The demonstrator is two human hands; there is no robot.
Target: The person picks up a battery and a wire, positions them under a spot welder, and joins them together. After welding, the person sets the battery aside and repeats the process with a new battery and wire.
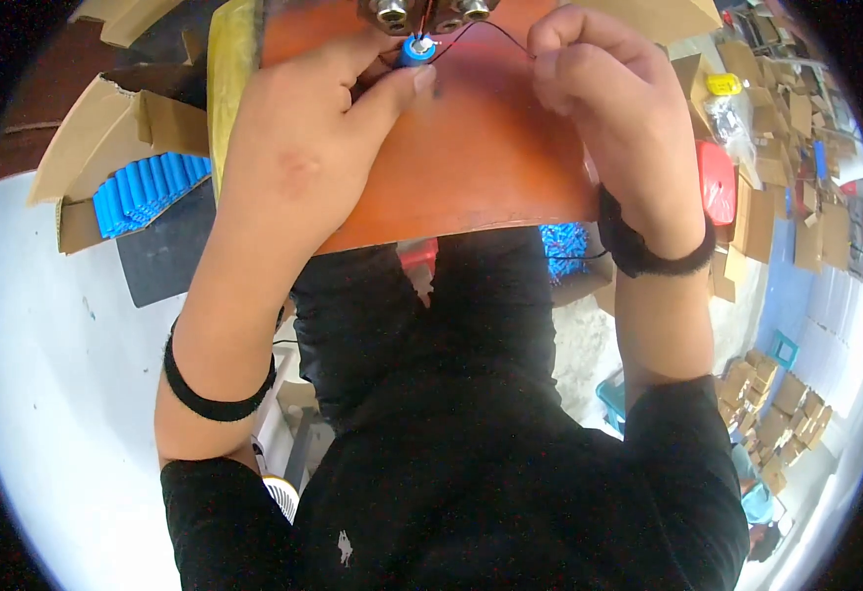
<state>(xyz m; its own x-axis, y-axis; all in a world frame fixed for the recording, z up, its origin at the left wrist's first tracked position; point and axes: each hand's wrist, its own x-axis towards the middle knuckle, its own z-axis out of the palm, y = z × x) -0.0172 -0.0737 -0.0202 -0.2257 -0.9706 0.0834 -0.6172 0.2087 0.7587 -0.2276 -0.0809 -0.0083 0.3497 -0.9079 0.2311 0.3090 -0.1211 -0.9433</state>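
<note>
Head view. The left hand (298,148) pinches a small blue cylindrical cell (415,51) between thumb and fingers, holding it end-up against the orange board (480,158), just below two metal-tipped probes (431,12). The right hand (608,108), fingers curled shut, grips a thin black wire (495,32) running from the cell's top. Judged from this, the cell is positioned at the probes and the wire contact is under way, not yet released. Left of the board, a cardboard box (87,158) holds many more blue cells (146,192).
</note>
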